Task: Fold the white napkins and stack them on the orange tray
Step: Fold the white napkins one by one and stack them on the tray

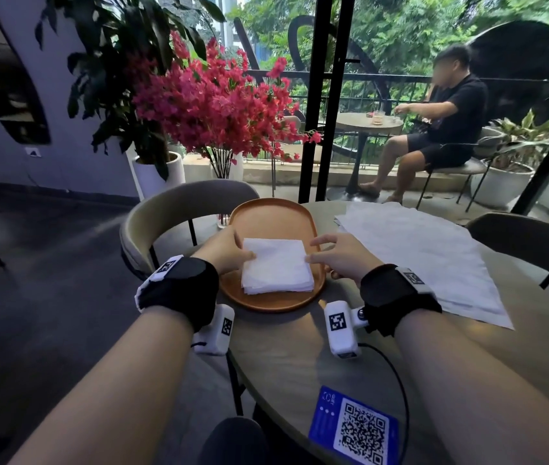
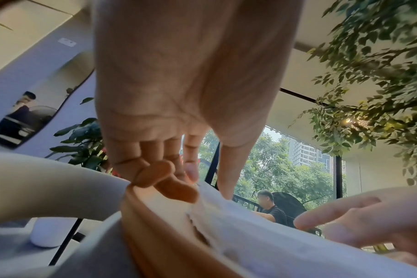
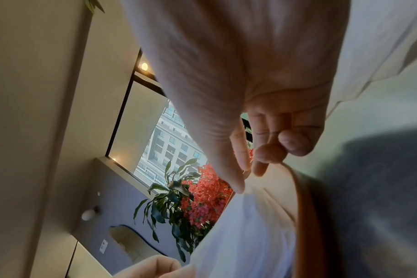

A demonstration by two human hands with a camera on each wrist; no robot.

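Two hands: both are at the pile of folded napkins (image 1: 277, 266), one on each side.
Left hand (image 1: 229, 250): its thumb lies on top of the pile's left edge. The other fingers are partly bent beside the pile, down in the tray. I cannot tell if they pinch the edge.
Right hand (image 1: 340, 255): its fingers are loose and spread. The thumb tip touches the pile's right edge, and it holds nothing.
Folded napkins: a neat white pile, lying on the near half of the orange tray (image 1: 268, 214).
Orange tray: it sits on the round grey table (image 1: 300, 357), at the far left side.
Flat napkins (image 1: 424, 253): big white sheets not yet folded, spread on the table to the right of the tray.
Blue card (image 1: 355, 427): it lies at the near edge of the table.
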